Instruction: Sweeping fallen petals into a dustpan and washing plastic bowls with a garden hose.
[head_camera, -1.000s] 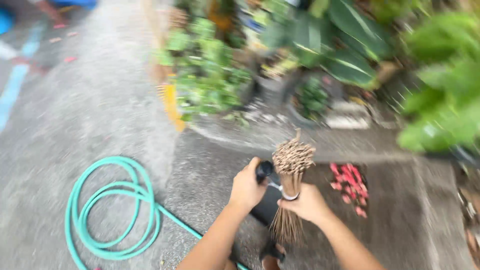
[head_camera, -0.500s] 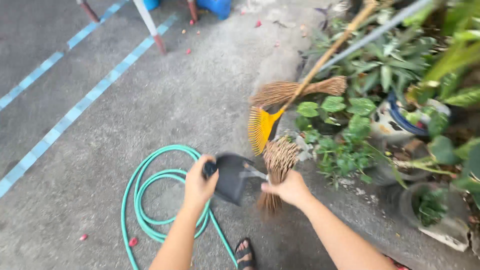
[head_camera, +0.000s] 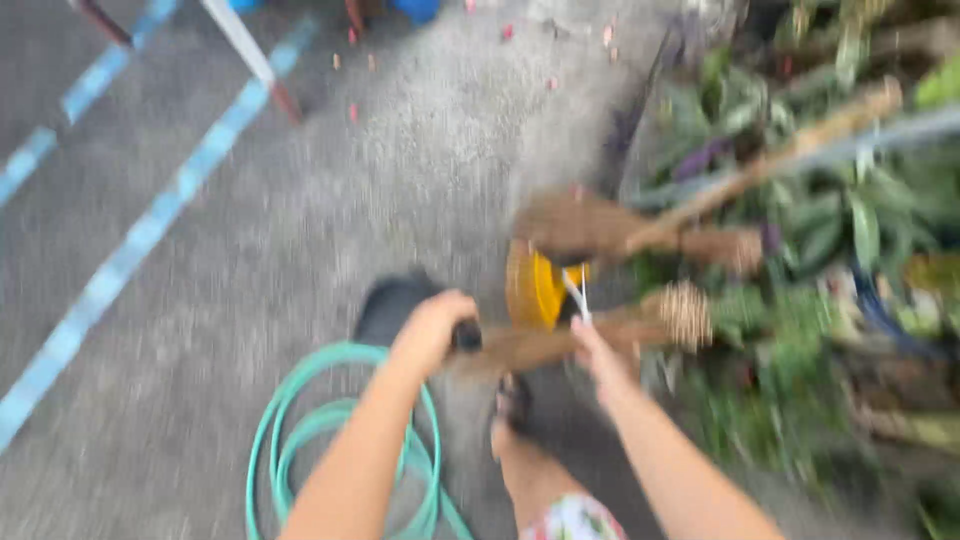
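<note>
Green hose (head_camera: 340, 440): coiled on concrete, below left hand.
Left hand (head_camera: 432, 330): fist around dark dustpan (head_camera: 392, 308) handle, above hose.
Right hand (head_camera: 600, 350): grips stick-bundle broom (head_camera: 590, 335), right of hose.
Risk: foot (head_camera: 515, 410) beside hose; likely snag, stumble.

Bare forearms, patterned floral shorts (head_camera: 572, 520), dark sandal (head_camera: 512, 405).

Single head-worn view, looking steeply down, close over both forearms, blurred concrete ground (head_camera: 300, 250) below
</note>
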